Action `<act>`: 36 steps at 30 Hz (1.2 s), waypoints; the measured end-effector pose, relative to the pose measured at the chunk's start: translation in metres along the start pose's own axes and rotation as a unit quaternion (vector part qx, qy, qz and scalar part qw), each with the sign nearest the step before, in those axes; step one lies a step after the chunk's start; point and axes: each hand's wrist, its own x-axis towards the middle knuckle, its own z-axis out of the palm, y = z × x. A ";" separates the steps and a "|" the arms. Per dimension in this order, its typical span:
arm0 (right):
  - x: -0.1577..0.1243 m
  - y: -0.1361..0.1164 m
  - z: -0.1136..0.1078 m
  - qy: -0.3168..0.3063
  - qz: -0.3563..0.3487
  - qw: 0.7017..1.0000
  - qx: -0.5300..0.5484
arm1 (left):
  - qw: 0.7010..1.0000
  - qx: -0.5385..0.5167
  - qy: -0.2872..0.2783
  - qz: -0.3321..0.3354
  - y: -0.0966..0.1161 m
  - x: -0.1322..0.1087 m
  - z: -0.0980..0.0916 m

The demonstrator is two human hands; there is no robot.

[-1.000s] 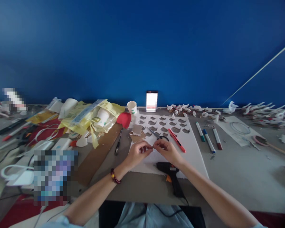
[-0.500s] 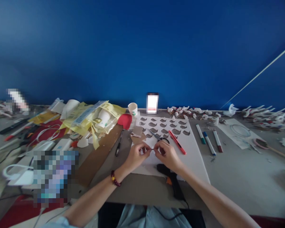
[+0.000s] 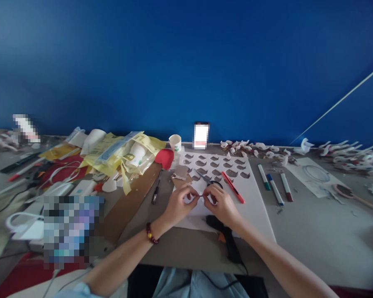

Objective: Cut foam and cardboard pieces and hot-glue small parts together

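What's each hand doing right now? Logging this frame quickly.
Left hand: closed, pinching a small piece.
Right hand: closed, pinching the same small piece.

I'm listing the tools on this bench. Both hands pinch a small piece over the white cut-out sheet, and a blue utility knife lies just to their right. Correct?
Not quite: the head view shows the utility knife is red, not blue. The rest holds: the left hand and right hand pinch a small piece over the white cut-out sheet.

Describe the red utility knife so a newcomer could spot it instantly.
Find the white foam board with rows of cut-out holes in the middle of the table. The slim red utility knife lies slanted on it, just beyond the right hand; it is the board's only red thing.
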 end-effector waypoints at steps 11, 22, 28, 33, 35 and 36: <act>0.003 -0.010 -0.013 -0.021 -0.011 0.997 -0.073 | 1.000 -0.020 0.020 -0.005 -0.002 0.001 0.001; -0.051 -0.012 -0.057 -0.150 0.160 0.950 -0.224 | 0.995 -0.061 0.038 -0.071 -0.011 0.004 0.002; -0.088 -0.009 -0.047 -0.200 0.256 0.921 -0.215 | 0.992 -0.081 0.029 -0.089 -0.010 0.003 0.001; -0.089 -0.019 -0.044 -0.220 0.222 0.924 -0.221 | 0.991 -0.085 0.034 -0.102 -0.009 0.004 0.000; -0.090 -0.019 -0.043 -0.215 0.227 0.928 -0.206 | 0.990 -0.089 0.037 -0.100 -0.010 0.005 -0.001; -0.091 -0.018 -0.043 -0.209 0.232 0.931 -0.190 | 0.990 -0.090 0.039 -0.100 -0.011 0.005 -0.001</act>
